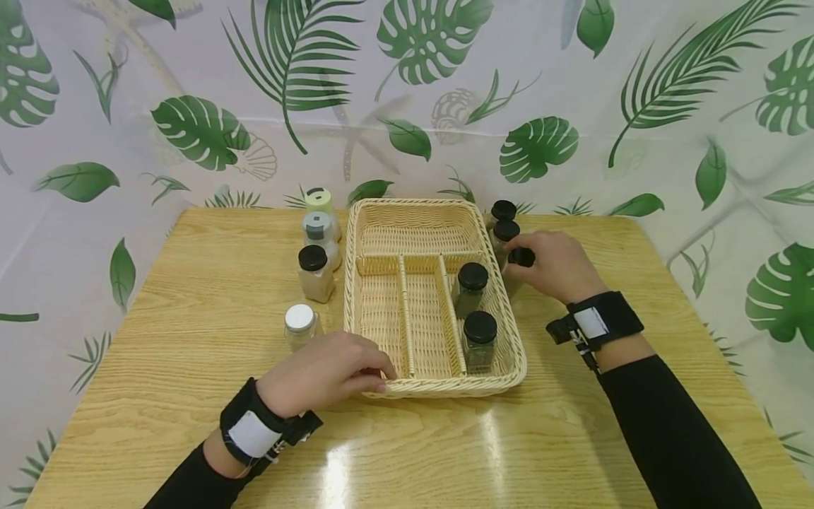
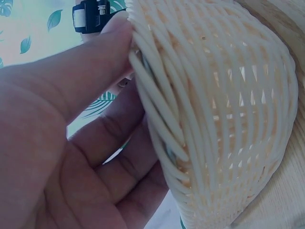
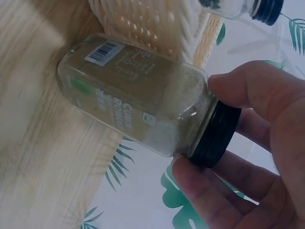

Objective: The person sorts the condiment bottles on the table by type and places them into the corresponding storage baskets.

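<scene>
On the table stands a wicker basket (image 1: 461, 386) with one wide section at the back and three narrow ones in front. My left hand (image 1: 327, 375) grips its front rim left of the middle; in the left wrist view the thumb and fingers lie on either side of the woven edge (image 2: 162, 109). Beyond the basket's right side, my right hand (image 1: 559, 265) pinches a glass spice jar (image 3: 138, 95) just below its black lid. Tan powder fills most of this jar, and its base is close to the table. Two black-lidded spice jars (image 1: 472, 286) (image 1: 480, 339) stand in the right front section.
Two more black-lidded jars (image 1: 506, 232) (image 1: 503, 211) stand right of the basket, behind the held one. Along its left side are a white-lidded jar (image 1: 300, 322), a black-lidded jar (image 1: 314, 276), a grey-capped container (image 1: 318, 230) and a yellow-green-capped one (image 1: 319, 201). A leaf-print cloth (image 1: 445, 155) hangs behind.
</scene>
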Action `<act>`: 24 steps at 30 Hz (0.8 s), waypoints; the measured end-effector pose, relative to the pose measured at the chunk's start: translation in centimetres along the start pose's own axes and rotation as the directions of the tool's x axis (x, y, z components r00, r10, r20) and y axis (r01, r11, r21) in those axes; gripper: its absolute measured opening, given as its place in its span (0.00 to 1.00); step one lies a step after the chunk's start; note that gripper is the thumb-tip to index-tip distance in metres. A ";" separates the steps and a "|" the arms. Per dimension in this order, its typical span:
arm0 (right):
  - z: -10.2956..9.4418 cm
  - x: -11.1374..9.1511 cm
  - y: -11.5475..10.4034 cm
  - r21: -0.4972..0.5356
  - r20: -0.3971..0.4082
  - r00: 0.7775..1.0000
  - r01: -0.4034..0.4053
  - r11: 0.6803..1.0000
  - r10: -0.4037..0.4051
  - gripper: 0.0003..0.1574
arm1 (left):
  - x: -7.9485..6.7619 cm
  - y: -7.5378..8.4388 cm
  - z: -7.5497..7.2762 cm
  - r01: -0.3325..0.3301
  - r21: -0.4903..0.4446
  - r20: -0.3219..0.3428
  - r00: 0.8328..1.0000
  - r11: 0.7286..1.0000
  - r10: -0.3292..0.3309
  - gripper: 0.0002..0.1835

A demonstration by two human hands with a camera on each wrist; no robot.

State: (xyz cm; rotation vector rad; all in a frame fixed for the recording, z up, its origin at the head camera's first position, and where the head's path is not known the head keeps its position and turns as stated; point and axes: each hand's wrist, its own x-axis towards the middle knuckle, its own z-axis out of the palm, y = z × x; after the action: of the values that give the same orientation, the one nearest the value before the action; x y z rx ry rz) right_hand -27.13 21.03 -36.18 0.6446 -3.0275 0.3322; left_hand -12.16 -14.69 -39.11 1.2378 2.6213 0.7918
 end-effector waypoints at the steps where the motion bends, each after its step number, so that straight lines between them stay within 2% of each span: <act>1: -0.1 -0.1 -0.1 0.001 0.002 1.000 -0.001 1.000 0.001 0.22 | 0.0 0.0 0.0 -0.002 0.000 -0.001 1.000 1.000 0.002 0.06; 24: -2.0 -1.2 -0.6 0.012 -0.093 0.995 0.042 0.999 -0.040 0.20 | 0.0 0.1 -0.1 0.011 -0.003 0.007 1.000 1.000 -0.011 0.06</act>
State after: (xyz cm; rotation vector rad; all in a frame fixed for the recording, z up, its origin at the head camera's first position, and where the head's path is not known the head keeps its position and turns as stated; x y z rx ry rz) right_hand -25.80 21.44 -34.24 0.6715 -2.9219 0.3706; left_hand -12.12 -14.63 -38.94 1.2224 2.6180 0.7882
